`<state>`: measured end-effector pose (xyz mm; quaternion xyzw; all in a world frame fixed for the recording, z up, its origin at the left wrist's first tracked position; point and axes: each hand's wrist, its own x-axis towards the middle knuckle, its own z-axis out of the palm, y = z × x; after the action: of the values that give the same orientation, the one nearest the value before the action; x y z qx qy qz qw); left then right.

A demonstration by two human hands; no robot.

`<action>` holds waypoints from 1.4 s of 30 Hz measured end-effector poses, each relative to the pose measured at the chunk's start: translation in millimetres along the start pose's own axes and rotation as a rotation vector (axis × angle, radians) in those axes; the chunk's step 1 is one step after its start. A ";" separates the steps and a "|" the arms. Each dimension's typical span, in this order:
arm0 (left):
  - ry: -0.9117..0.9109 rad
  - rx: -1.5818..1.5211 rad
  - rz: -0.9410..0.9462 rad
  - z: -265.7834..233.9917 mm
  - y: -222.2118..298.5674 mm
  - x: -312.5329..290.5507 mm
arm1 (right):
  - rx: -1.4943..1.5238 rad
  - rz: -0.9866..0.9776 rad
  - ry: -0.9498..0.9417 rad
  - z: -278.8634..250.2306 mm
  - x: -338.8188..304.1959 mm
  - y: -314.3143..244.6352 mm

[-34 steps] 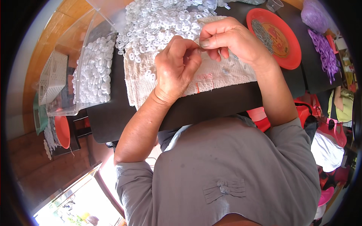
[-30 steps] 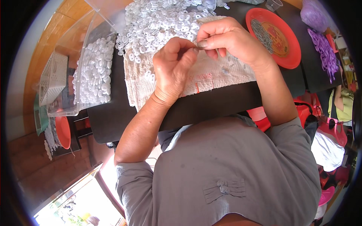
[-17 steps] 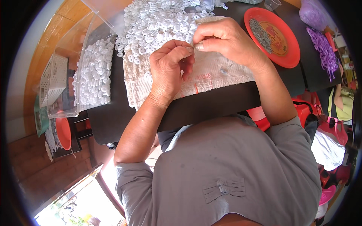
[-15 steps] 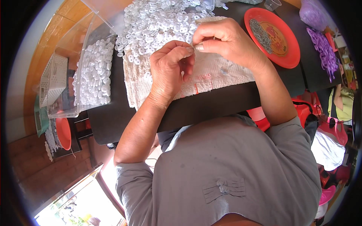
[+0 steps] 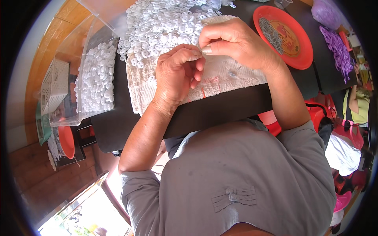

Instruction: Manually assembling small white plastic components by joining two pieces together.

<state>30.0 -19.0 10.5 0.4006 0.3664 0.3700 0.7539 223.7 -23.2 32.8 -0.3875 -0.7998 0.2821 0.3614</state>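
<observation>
Over a cream towel (image 5: 232,80) on the dark table, my two hands meet fingertip to fingertip. My left hand (image 5: 179,69) is curled, its thumb against the index finger and the other fingers bent. My right hand (image 5: 236,43) pinches with thumb and index finger right beside the left fingertips. Whatever sits between the fingers is too small or hidden to make out. Beyond my hands spreads a heap of small white plastic pieces with round holes (image 5: 153,29). A few small grey metal bits (image 5: 235,72) lie on the towel below my right hand.
At the right stands a red plate (image 5: 304,55) bearing a pile of small grey metal parts (image 5: 271,34). Purple pieces (image 5: 336,53) lie farther right, near a purple bag (image 5: 327,15). On the left, a clear plastic box (image 5: 81,94) holds many white pieces (image 5: 96,78).
My hands stay together in nearly the same place, shifted very slightly left. The left fingers have loosened a little; the right pinch looks unchanged. The view has tilted slightly.
</observation>
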 end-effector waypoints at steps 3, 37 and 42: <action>-0.005 0.022 -0.004 0.3 -0.3 -0.2 | -0.005 0.041 -0.045 -1.7 -0.8 -0.4; 0.072 0.130 0.181 -4.9 17.4 0.7 | -0.027 -0.138 0.271 21.0 5.6 -12.2; 0.102 0.104 0.200 -0.1 19.3 -4.2 | 0.015 -0.021 0.293 23.5 3.9 -18.7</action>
<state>22.9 -14.7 28.4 0.4543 0.3811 0.4438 0.6718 195.5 -34.1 34.2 -0.4134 -0.7402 0.2249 0.4803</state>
